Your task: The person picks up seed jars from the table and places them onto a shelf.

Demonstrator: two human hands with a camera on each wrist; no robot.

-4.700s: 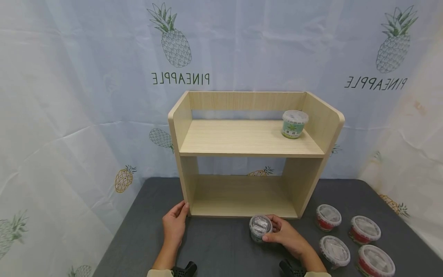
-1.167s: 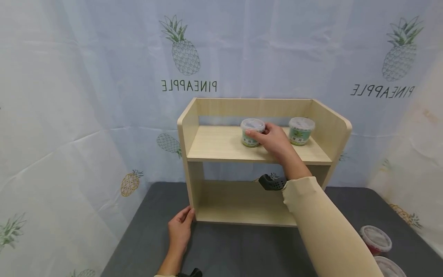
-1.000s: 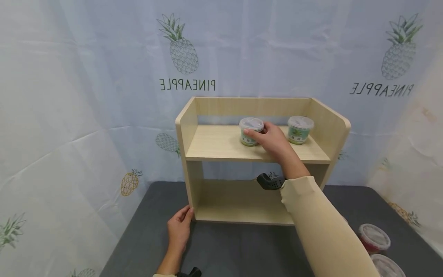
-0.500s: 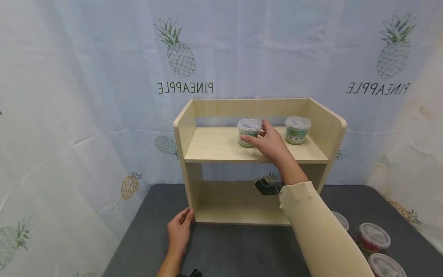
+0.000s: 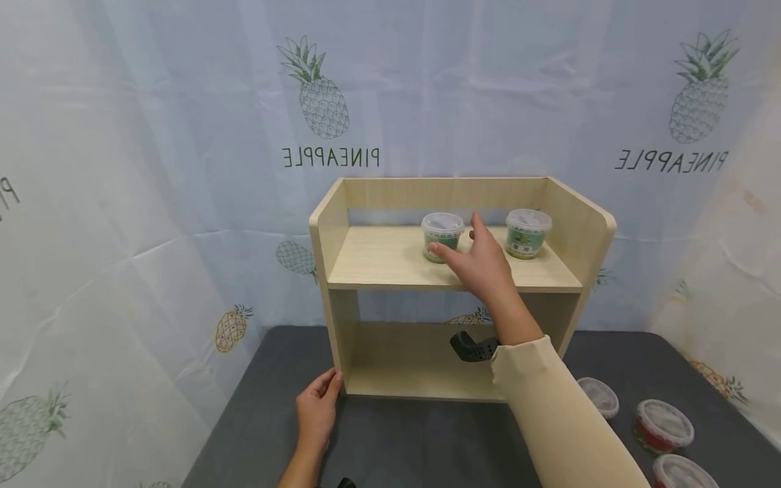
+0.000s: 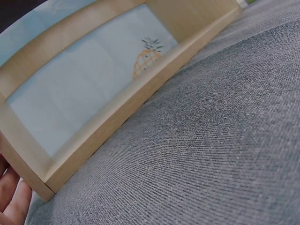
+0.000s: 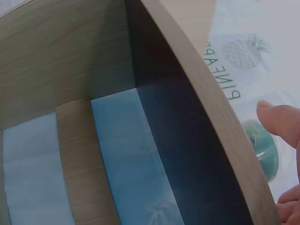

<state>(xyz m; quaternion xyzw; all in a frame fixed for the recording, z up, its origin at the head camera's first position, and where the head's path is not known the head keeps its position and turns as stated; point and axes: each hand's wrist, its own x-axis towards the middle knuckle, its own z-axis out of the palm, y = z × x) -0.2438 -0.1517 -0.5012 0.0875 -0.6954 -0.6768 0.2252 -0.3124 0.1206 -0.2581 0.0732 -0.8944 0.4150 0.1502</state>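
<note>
A small two-tier wooden shelf [image 5: 390, 276] stands on the dark table. My left hand [image 5: 316, 410] is at the lower front corner of its left side panel, fingertips resting against the outside of the panel; in the left wrist view part of the fingers [image 6: 14, 199] shows beside that corner. On the upper board stands a lidded plastic tub [image 5: 443, 237] with a green label, upright. My right hand [image 5: 485, 268] is just right of it, thumb and fingers spread apart, the thumb overlapping the tub's lower front. A second green-labelled tub [image 5: 527, 234] stands at the right end of the same board.
Several lidded tubs, among them a red one [image 5: 663, 425], stand on the table at the right, partly behind the right sleeve [image 5: 561, 407]. The lower board [image 5: 421, 359] is behind the right wrist. A pineapple-print cloth [image 5: 183, 169] hangs behind.
My right hand carried the tub from the table to the upper board, then loosened its fingers and drew slightly away. The left hand stayed at the shelf's corner.
</note>
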